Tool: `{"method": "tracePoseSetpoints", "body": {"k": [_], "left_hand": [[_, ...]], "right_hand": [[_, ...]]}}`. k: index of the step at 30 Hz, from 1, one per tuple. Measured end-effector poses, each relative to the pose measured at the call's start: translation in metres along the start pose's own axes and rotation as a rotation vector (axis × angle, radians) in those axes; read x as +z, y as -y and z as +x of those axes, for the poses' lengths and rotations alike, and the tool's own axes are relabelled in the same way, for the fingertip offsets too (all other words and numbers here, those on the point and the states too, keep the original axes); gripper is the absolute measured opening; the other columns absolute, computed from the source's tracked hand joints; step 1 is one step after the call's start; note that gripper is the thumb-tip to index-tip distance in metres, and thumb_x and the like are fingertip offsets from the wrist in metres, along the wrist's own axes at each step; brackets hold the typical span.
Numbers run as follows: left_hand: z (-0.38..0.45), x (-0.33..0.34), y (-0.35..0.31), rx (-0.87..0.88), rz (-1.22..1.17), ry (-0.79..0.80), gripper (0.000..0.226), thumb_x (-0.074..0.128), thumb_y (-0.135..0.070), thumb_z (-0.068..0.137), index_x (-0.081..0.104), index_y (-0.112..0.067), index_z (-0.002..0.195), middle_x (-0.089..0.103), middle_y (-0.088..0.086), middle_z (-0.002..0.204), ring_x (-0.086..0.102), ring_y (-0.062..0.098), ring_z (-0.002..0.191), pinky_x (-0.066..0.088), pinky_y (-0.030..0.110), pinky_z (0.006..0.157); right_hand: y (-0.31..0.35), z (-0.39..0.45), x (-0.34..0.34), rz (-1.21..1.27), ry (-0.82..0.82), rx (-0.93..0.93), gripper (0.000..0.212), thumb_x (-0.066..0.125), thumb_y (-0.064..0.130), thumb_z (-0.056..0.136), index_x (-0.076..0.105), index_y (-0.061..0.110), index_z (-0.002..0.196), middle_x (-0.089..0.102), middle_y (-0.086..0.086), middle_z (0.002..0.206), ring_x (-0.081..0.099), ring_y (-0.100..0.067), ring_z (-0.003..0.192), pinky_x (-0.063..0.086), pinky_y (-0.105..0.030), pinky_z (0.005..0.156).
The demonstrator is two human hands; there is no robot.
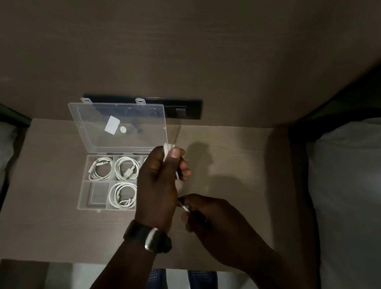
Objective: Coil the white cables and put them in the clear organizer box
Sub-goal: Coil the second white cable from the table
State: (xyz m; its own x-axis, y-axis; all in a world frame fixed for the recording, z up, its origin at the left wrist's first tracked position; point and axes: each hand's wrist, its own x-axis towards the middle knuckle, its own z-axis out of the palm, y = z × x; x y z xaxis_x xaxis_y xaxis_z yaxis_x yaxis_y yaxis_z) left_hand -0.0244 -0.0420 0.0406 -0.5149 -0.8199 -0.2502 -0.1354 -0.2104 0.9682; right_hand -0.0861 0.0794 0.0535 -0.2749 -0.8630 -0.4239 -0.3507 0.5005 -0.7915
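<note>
Above the worktop [231,149], two hands wind a white cable [169,147].
The left hand [159,183] grips the bundle; the right hand [209,220] pinches its plug; the open organizer box [95,181] sits left, holding three coils.

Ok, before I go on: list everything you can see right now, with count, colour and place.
organizer box: one, clear, lid open, on the table's left part.
coiled cables: three visible, white, one per compartment; further compartments are hidden behind the left hand.
dark pad: one, grey, near-left compartment.
cable in hand: one, white, bundled in the left hand, its end pinched by the right.
table: one, light wood, between two beds.
outlet strip: one, black, on the wall behind the box.
pillows: two, white, far left and right.
wristwatch: one, black, left wrist.
left hand: one, above the box's right edge.
right hand: one, nearer the camera.
</note>
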Motion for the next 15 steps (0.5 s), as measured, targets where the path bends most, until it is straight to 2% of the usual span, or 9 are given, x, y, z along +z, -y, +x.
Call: {"method": "tracePoseSetpoints", "body": {"k": [3, 6, 7, 9, 11, 13, 15], "left_hand": [[-0.009, -0.006, 0.007, 0.155, 0.36, 0.162, 0.031, 0.052, -0.031, 0.099, 0.058, -0.007, 0.081, 0.063, 0.008, 0.068, 0.062, 0.022, 0.063, 0.052, 0.042, 0.061], [-0.021, -0.006, 0.0, 0.072, 0.354, 0.291, 0.045, 0.046, -0.045, 0.098, 0.056, -0.008, 0.074, 0.06, 0.009, 0.06, 0.06, 0.022, 0.054, 0.05, 0.042, 0.055], [-0.025, -0.004, -0.006, 0.009, 0.321, 0.306, 0.048, 0.044, -0.044, 0.1, 0.055, -0.007, 0.072, 0.057, 0.01, 0.057, 0.055, 0.021, 0.051, 0.046, 0.039, 0.052], [-0.028, -0.003, -0.015, -0.197, 0.21, 0.274, 0.053, 0.043, -0.042, 0.101, 0.053, -0.003, 0.067, 0.049, 0.01, 0.054, 0.045, 0.021, 0.051, 0.036, 0.032, 0.051], [-0.025, -0.01, -0.017, -0.354, 0.102, 0.262, 0.047, 0.046, -0.043, 0.098, 0.054, -0.011, 0.065, 0.05, -0.002, 0.05, 0.044, 0.015, 0.048, 0.035, 0.023, 0.05], [-0.022, -0.021, -0.017, -0.375, 0.122, 0.315, 0.031, 0.049, -0.045, 0.092, 0.055, -0.024, 0.07, 0.053, -0.014, 0.048, 0.046, 0.003, 0.046, 0.036, 0.018, 0.049], [-0.024, -0.032, -0.015, -0.405, 0.115, 0.323, 0.027, 0.048, -0.032, 0.095, 0.054, -0.02, 0.071, 0.054, -0.013, 0.047, 0.047, 0.003, 0.044, 0.036, 0.018, 0.044]], "right_hand": [[0.009, -0.006, -0.029, -0.17, -0.171, -0.151, 0.02, 0.054, 0.028, 0.099, 0.065, 0.033, 0.115, 0.068, 0.013, 0.109, 0.057, 0.005, 0.093, 0.044, -0.017, 0.083], [0.007, -0.001, -0.054, -0.159, -0.322, -0.268, 0.008, 0.071, 0.021, 0.089, 0.071, 0.027, 0.094, 0.065, 0.023, 0.089, 0.056, 0.016, 0.084, 0.038, -0.002, 0.073], [0.006, 0.002, -0.055, -0.125, -0.326, -0.289, 0.006, 0.074, 0.019, 0.087, 0.072, 0.024, 0.09, 0.063, 0.025, 0.086, 0.058, 0.015, 0.083, 0.04, -0.002, 0.071], [0.003, 0.007, -0.048, -0.028, -0.335, -0.313, 0.005, 0.076, 0.019, 0.084, 0.072, 0.021, 0.086, 0.064, 0.022, 0.085, 0.062, 0.003, 0.085, 0.045, -0.009, 0.071], [-0.002, 0.011, -0.032, 0.107, -0.378, -0.296, 0.006, 0.079, 0.017, 0.08, 0.074, 0.018, 0.083, 0.065, 0.012, 0.097, 0.062, -0.009, 0.092, 0.051, -0.021, 0.073], [-0.006, 0.013, -0.016, 0.356, -0.375, -0.188, 0.008, 0.082, 0.008, 0.075, 0.076, 0.01, 0.08, 0.059, 0.003, 0.116, 0.06, -0.008, 0.105, 0.054, -0.022, 0.081], [-0.006, 0.011, -0.001, 0.608, -0.273, -0.093, 0.009, 0.078, -0.001, 0.077, 0.073, 0.003, 0.084, 0.065, -0.002, 0.113, 0.065, -0.008, 0.101, 0.056, -0.026, 0.078]]}}
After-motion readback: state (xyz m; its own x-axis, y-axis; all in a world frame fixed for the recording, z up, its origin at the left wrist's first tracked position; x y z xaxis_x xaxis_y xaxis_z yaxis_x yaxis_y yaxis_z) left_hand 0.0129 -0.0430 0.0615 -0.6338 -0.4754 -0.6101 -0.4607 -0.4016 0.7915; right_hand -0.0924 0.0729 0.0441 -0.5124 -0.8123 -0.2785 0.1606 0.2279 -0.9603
